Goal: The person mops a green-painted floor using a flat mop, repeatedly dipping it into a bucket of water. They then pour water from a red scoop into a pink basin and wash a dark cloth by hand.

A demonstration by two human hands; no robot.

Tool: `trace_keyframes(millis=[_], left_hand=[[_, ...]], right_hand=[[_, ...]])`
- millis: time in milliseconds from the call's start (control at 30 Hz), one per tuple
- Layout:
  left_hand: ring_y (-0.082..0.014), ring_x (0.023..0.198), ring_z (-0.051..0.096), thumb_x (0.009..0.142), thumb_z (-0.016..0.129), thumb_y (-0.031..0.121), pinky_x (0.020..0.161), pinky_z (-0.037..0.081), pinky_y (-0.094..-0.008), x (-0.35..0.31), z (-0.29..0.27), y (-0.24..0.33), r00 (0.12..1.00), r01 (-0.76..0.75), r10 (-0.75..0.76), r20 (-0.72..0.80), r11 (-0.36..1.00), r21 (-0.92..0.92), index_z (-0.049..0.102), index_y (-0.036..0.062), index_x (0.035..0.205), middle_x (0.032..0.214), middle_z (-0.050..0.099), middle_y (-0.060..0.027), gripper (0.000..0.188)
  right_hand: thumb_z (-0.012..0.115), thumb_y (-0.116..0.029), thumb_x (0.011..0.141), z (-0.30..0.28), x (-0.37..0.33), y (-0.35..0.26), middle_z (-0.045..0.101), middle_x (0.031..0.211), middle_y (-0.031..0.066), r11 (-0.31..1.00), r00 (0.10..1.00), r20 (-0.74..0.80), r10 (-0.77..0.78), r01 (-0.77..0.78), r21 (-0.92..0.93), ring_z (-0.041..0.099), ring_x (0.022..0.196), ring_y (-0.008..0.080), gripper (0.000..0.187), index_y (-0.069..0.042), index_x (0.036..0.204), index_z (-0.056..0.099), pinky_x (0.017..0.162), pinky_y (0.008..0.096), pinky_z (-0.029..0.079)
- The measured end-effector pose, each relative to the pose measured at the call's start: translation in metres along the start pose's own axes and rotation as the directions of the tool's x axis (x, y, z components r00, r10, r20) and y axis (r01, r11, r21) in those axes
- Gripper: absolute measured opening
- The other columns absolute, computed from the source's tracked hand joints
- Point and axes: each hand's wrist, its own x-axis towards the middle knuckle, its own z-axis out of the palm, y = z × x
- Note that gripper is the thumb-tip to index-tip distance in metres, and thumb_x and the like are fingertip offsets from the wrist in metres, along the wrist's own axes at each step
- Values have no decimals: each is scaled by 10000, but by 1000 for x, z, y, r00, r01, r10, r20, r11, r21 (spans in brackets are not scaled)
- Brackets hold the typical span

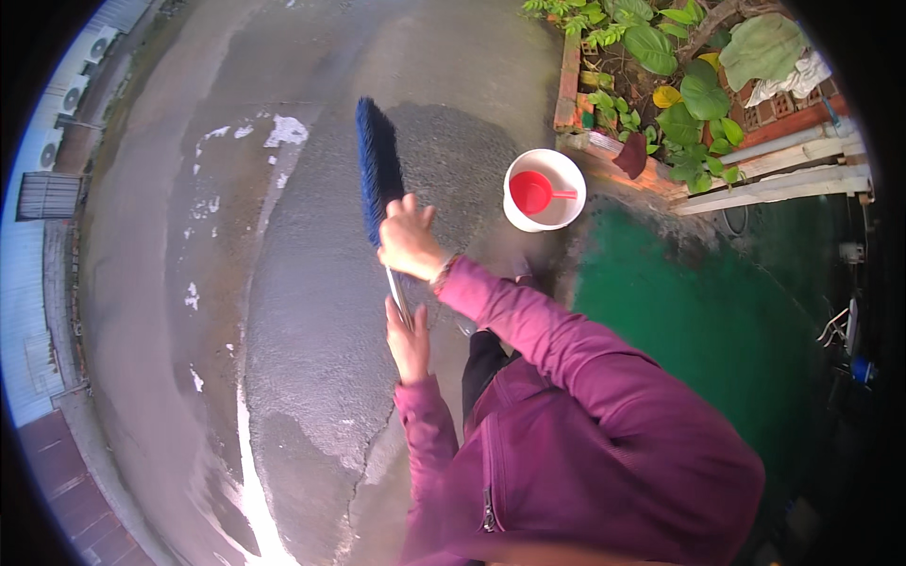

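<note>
1. Duster, blue and long-fibred, is held out in front of the body over wet concrete, its fibre head extending past both hands.
2. Left hand: fingers wrapped around the pale handle. A firm hold here should stop the shaft twisting.
3. Right hand: fingers curled against the lower end of the fibres, some of them raised; with slight blur there, I cannot tell how tightly they close.
4. To work the fibres well, draw the right hand from base toward tip, following their lie, with even pressure and no sideways tugging.
5. Tip the head slightly downward, so any water would drain onto the concrete instead of back toward the purplish sleeves.
6. Mind the white bucket at the right, with a red dipper inside, and the brick-edged planter beyond it.
7. Writing: none is legible on the duster, bucket or dipper, and no brand can be made out.
</note>
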Motion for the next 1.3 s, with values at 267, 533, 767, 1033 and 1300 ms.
trace_keyframes(millis=[267,533,767,1033,1300], left_hand=[[-407,836,618,813,572,429,732,490,-469,81,140,-81,894,390,-447,26,806,445,556,22,1107,878,636,-240,503],[-171,528,472,866,610,283,435,374,-260,119,267,-228,382,812,-771,510,16,-584,493,73,822,660,464,-62,244],[-155,542,438,894,560,317,460,371,-262,151,374,-348,258,791,-694,672,-247,-560,453,66,856,691,471,-70,275],[-153,468,485,828,668,217,349,359,-249,154,408,-367,218,924,-841,495,15,-381,498,5,812,662,505,-84,272],[-136,457,478,824,672,195,345,370,-242,179,400,-349,290,948,-860,421,196,-252,493,-12,820,652,501,-71,274]], right_hand=[[693,-299,669,91,29,104,543,1016,125,985,890,455,34,-107,136,395,1070,308,232,-86,759,699,803,550,311],[630,-280,796,225,49,464,649,788,127,680,890,250,382,-454,576,627,741,193,321,-9,968,637,694,331,488],[554,-200,818,278,-17,744,546,1111,225,914,923,266,276,-168,-368,506,1045,390,471,48,1210,470,924,490,389],[575,-216,758,311,-22,759,625,976,152,805,471,654,592,-314,-503,595,924,337,379,-26,1086,577,818,453,454],[592,-214,776,272,-27,693,620,906,242,625,447,518,730,-743,-239,603,886,387,396,2,1096,500,755,468,479]])
